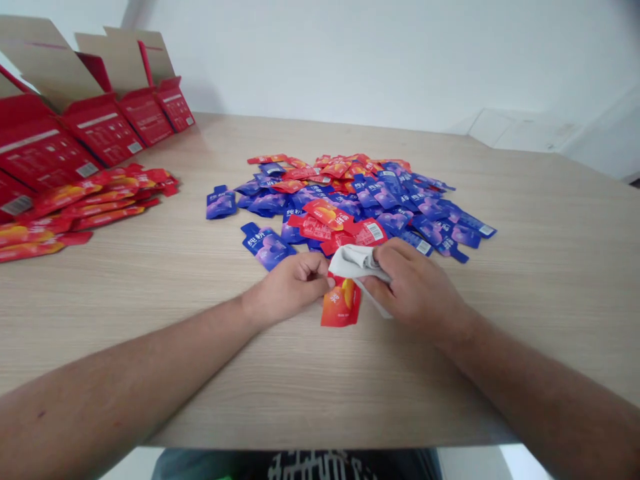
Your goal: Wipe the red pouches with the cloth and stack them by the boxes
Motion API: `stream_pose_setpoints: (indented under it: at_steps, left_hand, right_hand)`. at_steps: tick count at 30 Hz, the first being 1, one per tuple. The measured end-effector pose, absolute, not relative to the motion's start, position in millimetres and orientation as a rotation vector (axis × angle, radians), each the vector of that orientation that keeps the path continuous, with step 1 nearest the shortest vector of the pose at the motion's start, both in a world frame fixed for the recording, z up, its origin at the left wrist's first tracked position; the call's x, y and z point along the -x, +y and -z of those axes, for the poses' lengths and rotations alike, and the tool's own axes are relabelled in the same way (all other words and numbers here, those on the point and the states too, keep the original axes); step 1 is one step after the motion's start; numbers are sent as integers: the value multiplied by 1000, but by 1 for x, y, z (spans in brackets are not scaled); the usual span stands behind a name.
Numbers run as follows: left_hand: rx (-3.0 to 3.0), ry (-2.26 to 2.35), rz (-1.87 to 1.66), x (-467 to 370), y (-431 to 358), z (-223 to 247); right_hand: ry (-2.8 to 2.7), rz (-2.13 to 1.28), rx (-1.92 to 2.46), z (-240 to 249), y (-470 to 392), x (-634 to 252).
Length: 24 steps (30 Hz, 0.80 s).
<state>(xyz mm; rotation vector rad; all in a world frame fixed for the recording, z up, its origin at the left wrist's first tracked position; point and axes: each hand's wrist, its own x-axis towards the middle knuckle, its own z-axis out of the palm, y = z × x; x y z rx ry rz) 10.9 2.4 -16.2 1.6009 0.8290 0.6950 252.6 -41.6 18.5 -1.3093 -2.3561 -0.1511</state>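
Note:
Near the middle of the head view, my left hand point(293, 288) pinches the upper left edge of a red-orange packet point(337, 307), which hangs with its printed front towards me. My right hand point(417, 287) is closed on a folded white cloth point(353, 261), which lies against the top of that packet and covers it. Just beyond both hands spreads a heap of packets, blue-purple ones point(270, 248) and red ones point(327, 215) mixed together.
Open red cartons point(105, 127) with raised flaps stand in a row at the back left. Stacked red packets point(110, 197) lie before them on the wooden table point(200, 347). A white wall rises behind the table.

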Motion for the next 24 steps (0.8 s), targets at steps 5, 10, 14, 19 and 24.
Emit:
stream_pose_setpoints:
  at_steps: [5, 10, 14, 19, 24]
  left_hand:
    - [-1566, 795, -695, -9, 3, 18]
    - [-1601, 677, -670, -10, 1, 16]
    - [-1575, 727, -702, -12, -1, 12]
    - [-1582, 713, -672, -11, -1, 11]
    - [-1599, 733, -690, -10, 0, 14]
  right_hand:
    - [-2540, 76, 1132, -20, -50, -247]
    - [-2350, 158, 1297, -22, -46, -254]
    - [-2510, 56, 1133, -22, -53, -247]
    - [-2446, 88, 1237, -23, -50, -250]
    - [-2434, 28, 1243, -19, -47, -251]
